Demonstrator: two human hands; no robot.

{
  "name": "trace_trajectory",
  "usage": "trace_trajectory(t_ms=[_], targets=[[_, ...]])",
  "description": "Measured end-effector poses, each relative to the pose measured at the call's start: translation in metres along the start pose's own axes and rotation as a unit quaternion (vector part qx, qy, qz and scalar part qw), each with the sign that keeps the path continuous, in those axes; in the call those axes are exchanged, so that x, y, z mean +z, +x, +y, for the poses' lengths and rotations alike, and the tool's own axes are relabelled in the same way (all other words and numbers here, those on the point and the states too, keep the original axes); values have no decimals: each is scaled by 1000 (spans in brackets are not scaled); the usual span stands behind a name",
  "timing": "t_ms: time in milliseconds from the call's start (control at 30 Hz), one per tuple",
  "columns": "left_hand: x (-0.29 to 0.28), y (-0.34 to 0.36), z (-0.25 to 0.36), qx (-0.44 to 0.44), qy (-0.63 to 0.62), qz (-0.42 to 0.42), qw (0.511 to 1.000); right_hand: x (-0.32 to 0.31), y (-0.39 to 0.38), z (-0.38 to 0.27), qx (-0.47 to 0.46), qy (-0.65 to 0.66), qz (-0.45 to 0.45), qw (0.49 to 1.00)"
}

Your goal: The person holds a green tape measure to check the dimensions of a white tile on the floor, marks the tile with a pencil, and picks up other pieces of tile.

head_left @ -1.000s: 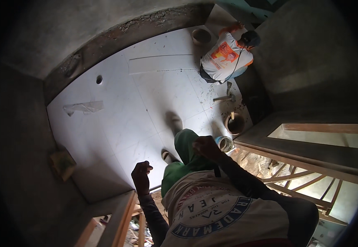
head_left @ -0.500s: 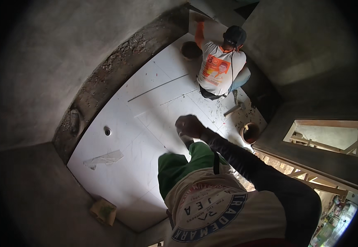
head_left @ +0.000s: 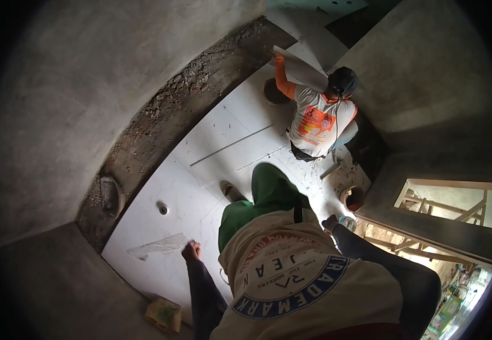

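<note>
My left hand (head_left: 191, 250) hangs low over the white tiled floor (head_left: 200, 198), its fingers loosely curled and nothing visible in them. Just beside it, a crumpled clear plastic sheet (head_left: 158, 247) lies on the tiles, apart from the hand as far as I can see. On the other side of my body, my right hand (head_left: 330, 223) is closed, with no object visible in it. A clear, glassy object (head_left: 346, 222) sits near that hand; I cannot make out its kind. My green-trousered legs stand between, one foot (head_left: 231, 191) forward.
Ahead, a co-worker (head_left: 319, 116) squats, holding a large tile (head_left: 299, 67) by its edge. A dark bucket (head_left: 278, 92), a hammer (head_left: 332, 169) and a brown bucket (head_left: 352, 197) are nearby. Bare rubble ground (head_left: 149, 122) runs along the left wall. A paper bag (head_left: 164, 314) lies behind left.
My right hand has swung from in front of me down to my right side. My left hand has come into view. The co-worker's tile now shows tilted up.
</note>
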State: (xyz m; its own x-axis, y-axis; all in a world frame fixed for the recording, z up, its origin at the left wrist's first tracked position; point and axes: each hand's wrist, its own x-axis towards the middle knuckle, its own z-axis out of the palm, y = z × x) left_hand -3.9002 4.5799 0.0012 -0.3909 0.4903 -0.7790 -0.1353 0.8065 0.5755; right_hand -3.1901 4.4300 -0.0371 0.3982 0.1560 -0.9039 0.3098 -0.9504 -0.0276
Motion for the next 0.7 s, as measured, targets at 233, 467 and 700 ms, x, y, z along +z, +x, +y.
trace_trajectory(t_ms=[233,467,700], targets=[[125,107,283,105,-20,-39,993,22,-24,-170,-123,-50,58,989],[316,180,359,104,-8,-206,973,-41,62,-304,-117,-186,73,973],[352,246,391,-111,35,-155,981,-144,146,-505,-168,-224,95,955]])
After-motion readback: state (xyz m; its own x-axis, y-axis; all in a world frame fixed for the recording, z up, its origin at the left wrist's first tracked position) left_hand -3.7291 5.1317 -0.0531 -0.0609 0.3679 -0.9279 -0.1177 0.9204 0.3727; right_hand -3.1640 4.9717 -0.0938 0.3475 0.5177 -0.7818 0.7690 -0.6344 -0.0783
